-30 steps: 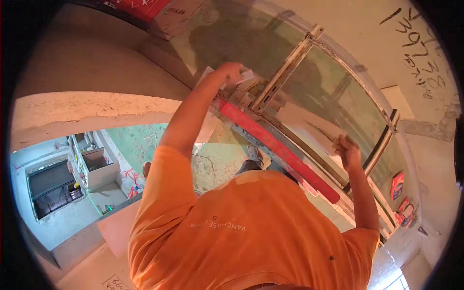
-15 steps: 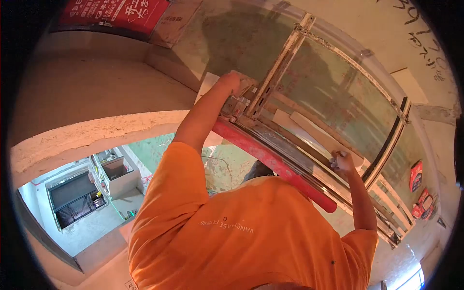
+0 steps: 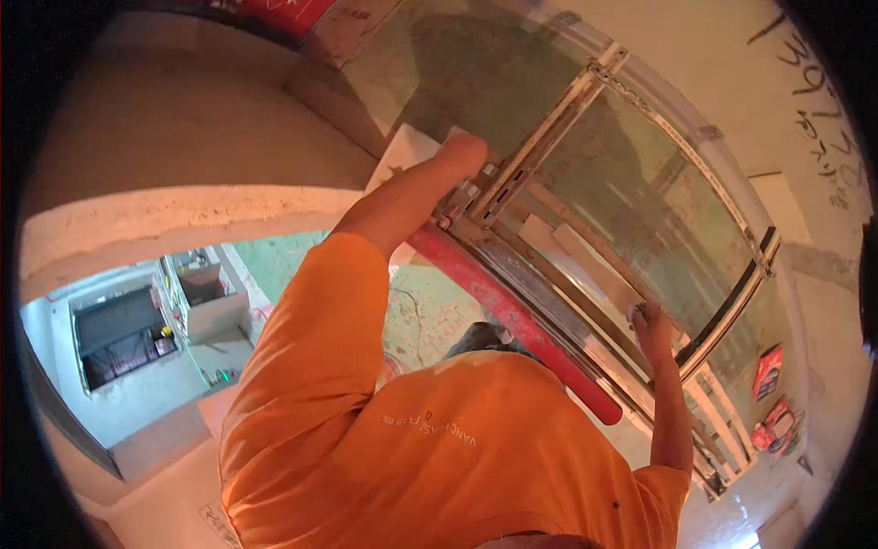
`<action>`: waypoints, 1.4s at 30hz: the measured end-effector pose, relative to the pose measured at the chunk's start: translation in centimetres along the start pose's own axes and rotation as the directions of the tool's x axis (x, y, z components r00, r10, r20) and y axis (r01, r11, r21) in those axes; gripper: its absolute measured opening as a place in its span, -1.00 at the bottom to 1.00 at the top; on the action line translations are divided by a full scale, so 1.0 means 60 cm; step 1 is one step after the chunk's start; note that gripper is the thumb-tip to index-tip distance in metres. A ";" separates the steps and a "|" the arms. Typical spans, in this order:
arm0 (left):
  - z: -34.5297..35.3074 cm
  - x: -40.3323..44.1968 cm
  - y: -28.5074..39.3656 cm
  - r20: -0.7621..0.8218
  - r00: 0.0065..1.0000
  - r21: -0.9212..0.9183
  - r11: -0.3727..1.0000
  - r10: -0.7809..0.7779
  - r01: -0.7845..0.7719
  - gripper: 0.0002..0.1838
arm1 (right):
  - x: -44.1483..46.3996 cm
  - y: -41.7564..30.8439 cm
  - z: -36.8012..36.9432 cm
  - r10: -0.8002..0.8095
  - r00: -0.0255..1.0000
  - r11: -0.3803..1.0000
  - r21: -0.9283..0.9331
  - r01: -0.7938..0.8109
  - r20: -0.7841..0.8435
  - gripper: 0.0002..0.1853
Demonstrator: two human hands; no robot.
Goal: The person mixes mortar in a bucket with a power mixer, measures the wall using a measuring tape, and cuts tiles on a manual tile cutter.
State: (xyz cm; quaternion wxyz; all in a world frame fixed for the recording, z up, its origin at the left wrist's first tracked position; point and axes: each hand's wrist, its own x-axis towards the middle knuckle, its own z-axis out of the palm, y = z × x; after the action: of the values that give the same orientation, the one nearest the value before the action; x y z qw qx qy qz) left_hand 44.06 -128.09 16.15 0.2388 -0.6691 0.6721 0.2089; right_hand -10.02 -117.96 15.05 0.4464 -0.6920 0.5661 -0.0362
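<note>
Your left hand's fingers are hidden behind its back, so I cannot tell whether it grips anything beside the metal frame that lies beyond the red bar; your right hand curls near the pale strips inside that frame, its hold too small to make out. Unlike half a second ago, the red sheet's lettering is mostly cut off.

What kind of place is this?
Probably somewhere being built or fixed up: there's a rough, bare wall edge, big handwritten numbers, and a long metal frame for working with.
</note>
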 end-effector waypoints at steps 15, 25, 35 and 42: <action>-0.159 -0.653 -0.162 -0.756 0.611 -0.560 0.714 -0.234 -0.420 -0.53 | 0.080 -0.416 -0.104 -0.492 0.843 0.844 0.118 0.523 -0.219 -0.70; 0.691 -0.990 -0.179 0.251 0.786 -0.551 -0.752 -0.564 -0.363 -0.68 | -0.105 -0.807 0.368 -0.737 0.666 0.675 0.078 0.734 0.115 -0.83; 0.876 -1.154 -0.304 0.334 0.668 -0.280 -0.747 -0.665 -0.603 -0.85 | -0.237 -1.056 0.899 -0.444 0.168 0.344 -0.006 0.939 0.880 -0.70; 0.980 -1.198 -0.454 0.390 0.604 -0.324 -0.718 -0.695 -0.616 -0.87 | -0.150 -1.232 1.191 -0.391 0.035 0.207 0.052 0.977 0.920 -0.61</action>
State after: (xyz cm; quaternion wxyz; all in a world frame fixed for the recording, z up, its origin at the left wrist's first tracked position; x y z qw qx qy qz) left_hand 73.03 -35.77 13.40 -0.7728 -0.5106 -0.2140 0.3103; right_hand 81.99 -72.31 25.11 0.2873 -0.9088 -0.1948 0.2315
